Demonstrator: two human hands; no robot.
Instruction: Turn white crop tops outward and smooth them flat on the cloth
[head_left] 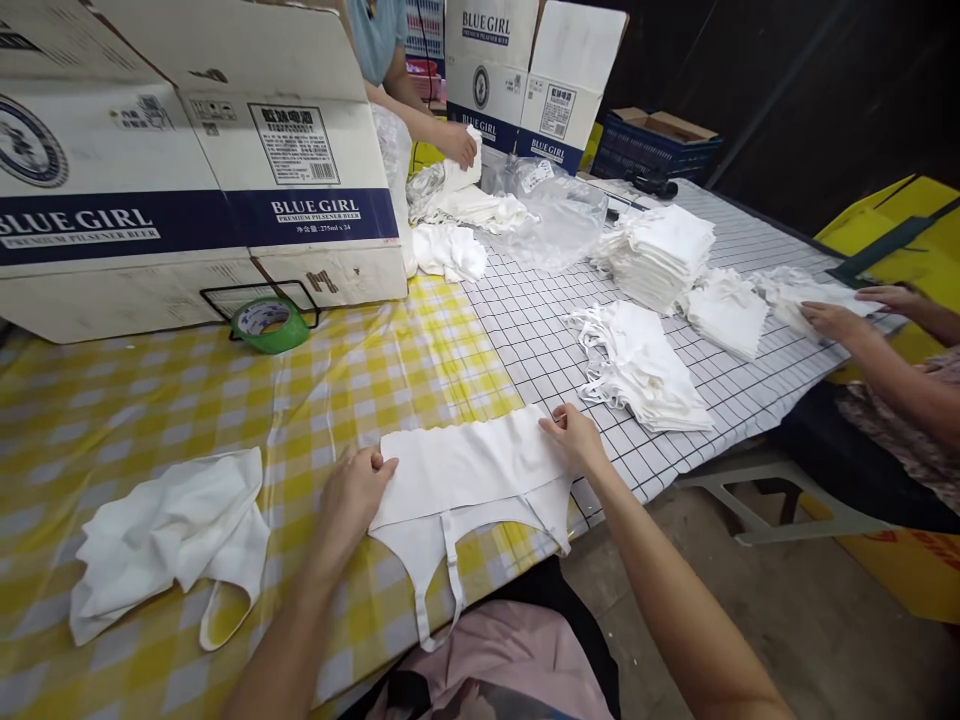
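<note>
A white camisole (465,465) with thin straps lies before me, its lower part folded up and its straps hanging toward the table's near edge. My left hand (356,490) pinches the fold at its left end. At the upper right corner, my right hand (574,437) grips the cloth between thumb and fingers. Another white camisole (176,530), loosely spread with one strap loop showing, rests on the yellow checked cloth to the left of my left arm. Beyond my right hand lies a pile of folded white camisoles (645,365) with straps trailing left.
A large beer carton (202,170) stands at the left, a green tape roll (270,325) before it. Taller stacked white garments (656,255) and clear plastic bags (551,225) lie farther back. One co-worker's hands (840,315) handle cloth at right; another's hand (457,145) holds white cloth behind.
</note>
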